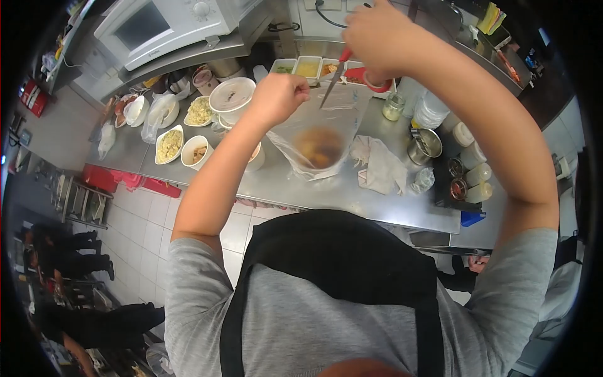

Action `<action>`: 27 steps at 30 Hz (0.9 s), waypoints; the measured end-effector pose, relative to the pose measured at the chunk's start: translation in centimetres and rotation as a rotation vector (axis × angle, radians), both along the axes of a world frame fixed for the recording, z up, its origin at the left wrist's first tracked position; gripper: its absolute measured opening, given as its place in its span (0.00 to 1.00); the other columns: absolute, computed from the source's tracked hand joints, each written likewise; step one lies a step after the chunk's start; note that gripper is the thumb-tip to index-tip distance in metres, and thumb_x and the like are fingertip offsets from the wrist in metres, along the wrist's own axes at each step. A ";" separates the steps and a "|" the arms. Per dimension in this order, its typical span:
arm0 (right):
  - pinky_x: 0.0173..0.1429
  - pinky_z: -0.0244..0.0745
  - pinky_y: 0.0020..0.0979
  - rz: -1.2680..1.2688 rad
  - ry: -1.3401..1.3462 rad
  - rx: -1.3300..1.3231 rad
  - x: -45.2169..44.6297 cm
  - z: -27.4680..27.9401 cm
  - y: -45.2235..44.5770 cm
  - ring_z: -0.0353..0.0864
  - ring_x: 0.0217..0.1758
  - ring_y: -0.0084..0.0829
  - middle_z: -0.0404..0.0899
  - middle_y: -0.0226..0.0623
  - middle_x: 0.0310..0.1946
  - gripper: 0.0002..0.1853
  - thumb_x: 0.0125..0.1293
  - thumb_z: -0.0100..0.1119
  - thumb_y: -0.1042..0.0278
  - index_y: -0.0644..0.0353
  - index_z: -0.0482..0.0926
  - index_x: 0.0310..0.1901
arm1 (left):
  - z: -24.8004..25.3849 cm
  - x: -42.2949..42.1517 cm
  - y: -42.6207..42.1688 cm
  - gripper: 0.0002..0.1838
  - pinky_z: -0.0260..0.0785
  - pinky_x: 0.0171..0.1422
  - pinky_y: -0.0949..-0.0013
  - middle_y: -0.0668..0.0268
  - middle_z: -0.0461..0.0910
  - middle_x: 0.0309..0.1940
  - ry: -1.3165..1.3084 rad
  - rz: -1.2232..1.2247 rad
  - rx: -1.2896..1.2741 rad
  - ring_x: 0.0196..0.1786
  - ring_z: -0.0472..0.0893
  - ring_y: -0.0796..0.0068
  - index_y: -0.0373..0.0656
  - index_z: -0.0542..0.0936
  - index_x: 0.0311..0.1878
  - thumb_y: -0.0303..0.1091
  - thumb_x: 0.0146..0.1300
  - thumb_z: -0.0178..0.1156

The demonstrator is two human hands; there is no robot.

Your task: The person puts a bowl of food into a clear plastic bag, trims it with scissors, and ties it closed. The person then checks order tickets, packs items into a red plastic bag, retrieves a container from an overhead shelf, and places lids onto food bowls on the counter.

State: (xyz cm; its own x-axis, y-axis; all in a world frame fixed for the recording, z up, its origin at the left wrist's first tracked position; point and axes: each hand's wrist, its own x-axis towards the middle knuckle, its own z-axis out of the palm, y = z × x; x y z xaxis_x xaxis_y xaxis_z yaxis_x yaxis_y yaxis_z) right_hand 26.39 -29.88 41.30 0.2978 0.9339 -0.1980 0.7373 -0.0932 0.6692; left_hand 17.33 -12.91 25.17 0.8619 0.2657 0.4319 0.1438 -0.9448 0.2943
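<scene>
A clear plastic bag with brown food showing inside it lies on the steel counter, in the middle of the view. Closed fingers of my left hand pinch its upper left part. Above and to the right, my right hand is closed on scissors with red handles. Their blades point down to the left, over the bag's upper part. Just right of the bag is a crumpled white cloth. A lidded white tub stands behind my left forearm.
White bowls of food stand at the left, below a microwave. Small trays line the back. Right are a glass jar, a metal pot and bottles. Other people stand at the lower left.
</scene>
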 end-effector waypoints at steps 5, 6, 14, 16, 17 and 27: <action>0.59 0.61 0.46 0.072 -0.072 -0.055 -1.8 -1.5 2.9 0.78 0.49 0.32 0.82 0.32 0.41 0.24 0.42 0.72 0.52 0.51 0.84 0.43 | -0.2 -0.1 -1.1 0.05 0.72 0.39 0.60 0.61 0.81 0.30 -0.095 0.005 0.156 0.36 0.81 0.58 0.43 0.82 0.33 0.32 0.53 0.64; 0.57 0.60 0.41 0.092 -0.047 -0.025 -1.5 -2.4 3.7 0.79 0.45 0.31 0.82 0.31 0.37 0.22 0.40 0.72 0.55 0.50 0.84 0.40 | -0.3 -0.1 -1.1 0.05 0.72 0.39 0.59 0.61 0.81 0.30 -0.125 -0.007 0.199 0.36 0.80 0.57 0.44 0.83 0.33 0.32 0.53 0.64; 0.55 0.58 0.39 0.129 -0.062 -0.004 -2.5 -2.8 5.7 0.80 0.39 0.28 0.83 0.26 0.31 0.22 0.33 0.77 0.54 0.48 0.85 0.34 | 0.4 -1.1 -1.4 0.07 0.70 0.45 0.57 0.62 0.80 0.30 -0.138 -0.075 0.203 0.38 0.79 0.58 0.44 0.82 0.33 0.34 0.52 0.65; 0.55 0.58 0.39 0.172 -0.081 0.036 -2.5 -2.5 5.3 0.80 0.39 0.28 0.83 0.25 0.29 0.22 0.32 0.78 0.53 0.48 0.85 0.34 | 0.1 -1.3 -1.3 0.08 0.68 0.47 0.58 0.63 0.80 0.29 -0.155 -0.085 0.219 0.37 0.79 0.59 0.44 0.81 0.33 0.35 0.51 0.66; 0.57 0.59 0.43 0.153 -0.094 -0.024 -2.8 -2.0 5.2 0.79 0.44 0.29 0.83 0.27 0.35 0.24 0.35 0.77 0.52 0.49 0.84 0.38 | -0.5 -1.1 -1.1 0.09 0.66 0.48 0.58 0.63 0.80 0.28 -0.142 -0.076 0.227 0.38 0.79 0.60 0.44 0.81 0.34 0.35 0.50 0.67; 0.60 0.59 0.50 0.084 -0.024 -0.143 -3.4 0.3 4.9 0.79 0.53 0.31 0.84 0.30 0.44 0.24 0.45 0.75 0.52 0.51 0.84 0.45 | -1.5 0.0 -0.7 0.07 0.63 0.44 0.61 0.67 0.80 0.24 -0.149 -0.056 0.188 0.34 0.79 0.64 0.47 0.81 0.29 0.37 0.50 0.67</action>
